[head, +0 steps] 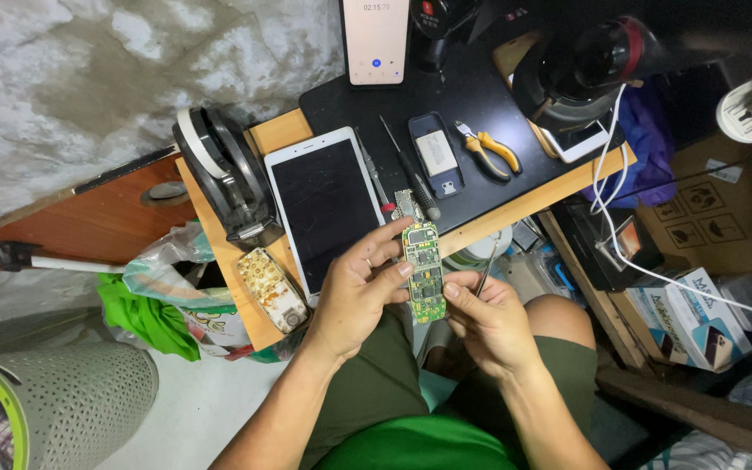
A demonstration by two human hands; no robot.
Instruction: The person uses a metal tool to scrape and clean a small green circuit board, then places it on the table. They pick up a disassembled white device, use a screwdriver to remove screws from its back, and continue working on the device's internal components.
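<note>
- Black work mat (pixel 480 96) on wooden table (pixel 285 130).
- Green circuit board (pixel 422 270), elongated, component-studded, below mat.
- Left hand (pixel 354 292) pinches board's edge.
- Right hand (pixel 485 318) pinches tweezers (pixel 486 268) beside board.

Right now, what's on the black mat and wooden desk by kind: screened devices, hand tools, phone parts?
Screened devices: 2, the white tablet and the upright lit smartphone.
Hand tools: 3, the yellow-handled pliers and 2 slim screwdrivers.
Phone parts: 2, the dark blue phone housing and the gold keypad shell.
Total: 7
</note>
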